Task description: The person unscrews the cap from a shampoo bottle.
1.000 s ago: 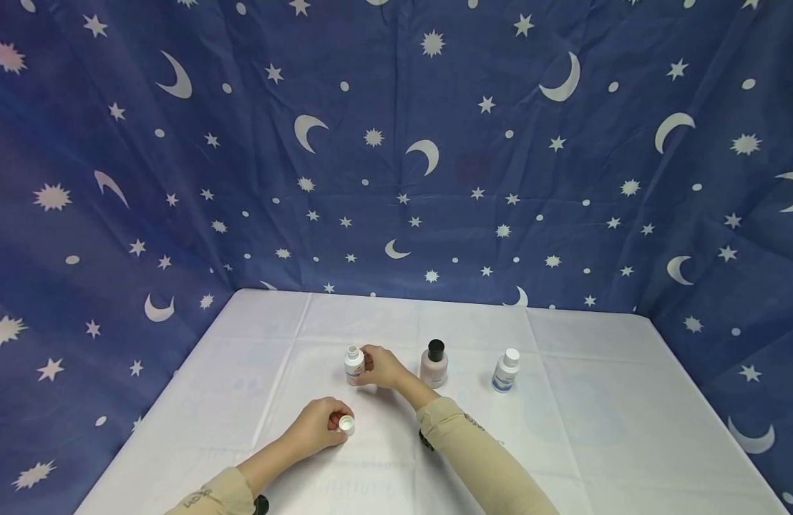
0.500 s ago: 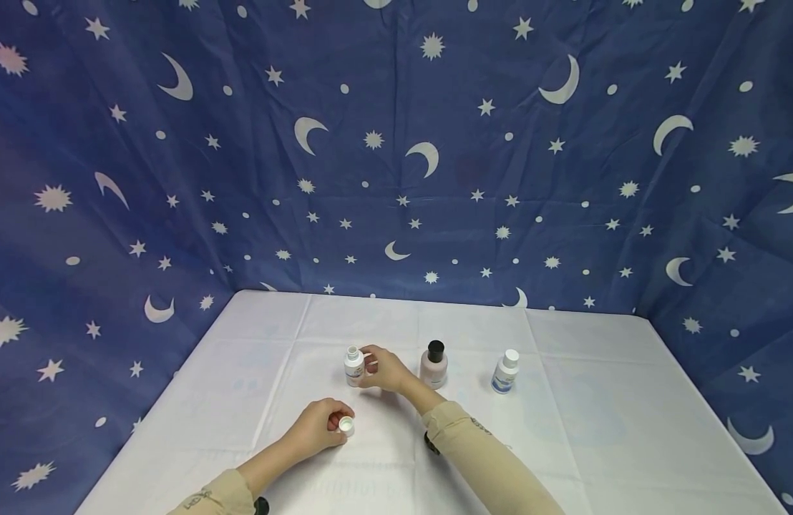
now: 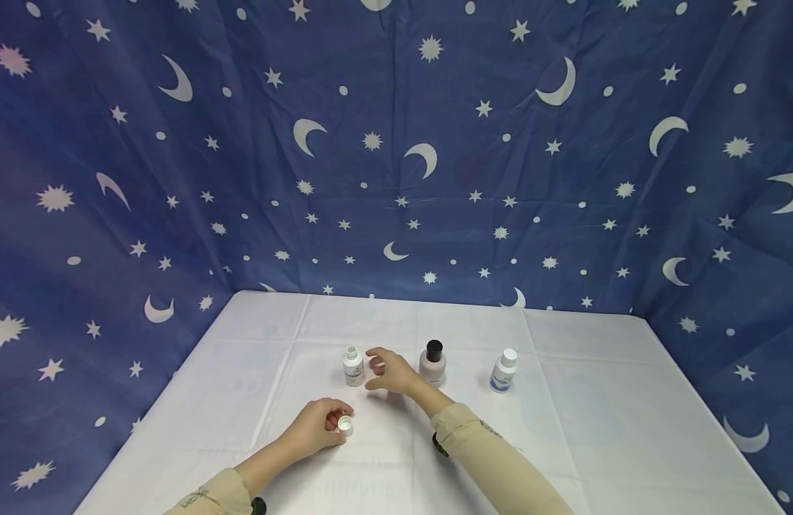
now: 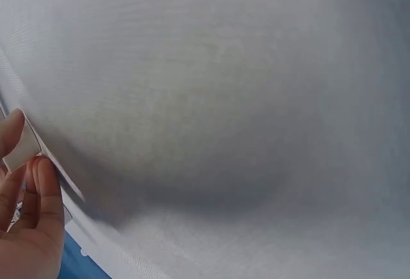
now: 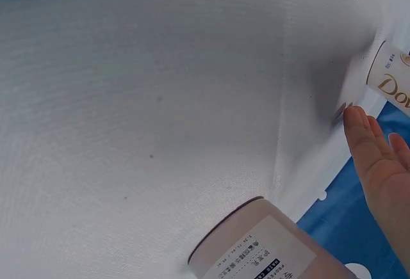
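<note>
In the head view, my left hand [image 3: 313,430] pinches a small white bottle cap [image 3: 346,426] low over the table, hollow side up. The same cap [image 4: 24,146] shows between thumb and fingers at the left wrist view's edge. An uncapped white bottle [image 3: 353,368] stands upright a little farther back. Just right of it, apart from it, is my right hand [image 3: 393,375], thumb and fingers spread with nothing between them. In the right wrist view, that white bottle [image 5: 392,79] carries gold lettering, and the right hand [image 5: 384,164] stays clear of it.
A pinkish bottle with a black cap [image 3: 433,365] stands close behind the right hand. Farther right is a white bottle with a blue-marked label and white cap [image 3: 503,372]. White cloth covers the table [image 3: 306,486]; a blue star-and-moon curtain [image 3: 371,179] surrounds it.
My right hand has let go of the uncapped white bottle and drawn slightly to the right. The bottle stays upright in place. My left hand keeps holding the cap, nearly still.
</note>
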A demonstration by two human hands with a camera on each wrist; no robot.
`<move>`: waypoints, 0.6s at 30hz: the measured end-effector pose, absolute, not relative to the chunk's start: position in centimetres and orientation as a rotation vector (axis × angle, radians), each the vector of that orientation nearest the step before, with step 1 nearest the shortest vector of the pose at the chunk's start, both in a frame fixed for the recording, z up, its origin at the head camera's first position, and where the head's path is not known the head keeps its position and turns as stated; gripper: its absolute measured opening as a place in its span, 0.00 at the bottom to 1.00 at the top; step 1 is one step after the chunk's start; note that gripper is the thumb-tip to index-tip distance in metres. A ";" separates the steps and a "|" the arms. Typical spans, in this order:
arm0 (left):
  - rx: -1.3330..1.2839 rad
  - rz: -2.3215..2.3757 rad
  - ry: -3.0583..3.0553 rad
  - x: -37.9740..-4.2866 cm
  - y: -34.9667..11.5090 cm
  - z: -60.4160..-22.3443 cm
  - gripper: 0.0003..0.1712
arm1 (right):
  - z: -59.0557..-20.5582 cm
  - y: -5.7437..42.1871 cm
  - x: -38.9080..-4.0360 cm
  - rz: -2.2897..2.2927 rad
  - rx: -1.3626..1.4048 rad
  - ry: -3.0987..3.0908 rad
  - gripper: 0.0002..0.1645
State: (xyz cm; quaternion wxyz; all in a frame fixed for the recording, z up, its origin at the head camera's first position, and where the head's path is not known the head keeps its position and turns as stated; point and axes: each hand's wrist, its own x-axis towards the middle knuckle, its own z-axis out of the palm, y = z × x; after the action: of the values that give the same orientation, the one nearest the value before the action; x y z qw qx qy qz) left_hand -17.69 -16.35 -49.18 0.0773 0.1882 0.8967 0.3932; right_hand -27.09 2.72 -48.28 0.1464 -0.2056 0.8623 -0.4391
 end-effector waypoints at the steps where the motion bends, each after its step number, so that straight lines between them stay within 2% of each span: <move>1: 0.577 1.187 2.690 -17.7 -16.4 -49.2 0.22 | -48.2 2.8 -27.0 -1.262 -0.590 2.486 0.37; 6: 0.642 1.186 2.721 -17.8 -16.4 -49.4 0.21 | -48.2 3.4 -26.8 -1.244 -0.587 2.511 0.36; 18: 0.541 1.104 2.664 -18.0 -16.9 -48.7 0.28 | -47.9 4.0 -25.8 -1.238 -0.555 2.521 0.32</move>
State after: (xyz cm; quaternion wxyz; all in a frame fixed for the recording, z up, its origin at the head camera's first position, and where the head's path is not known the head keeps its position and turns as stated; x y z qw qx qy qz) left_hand -17.95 -16.89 -48.65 0.1036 0.1834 0.9031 0.3742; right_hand -25.82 3.99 -47.86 0.1389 -0.1921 0.8721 -0.4281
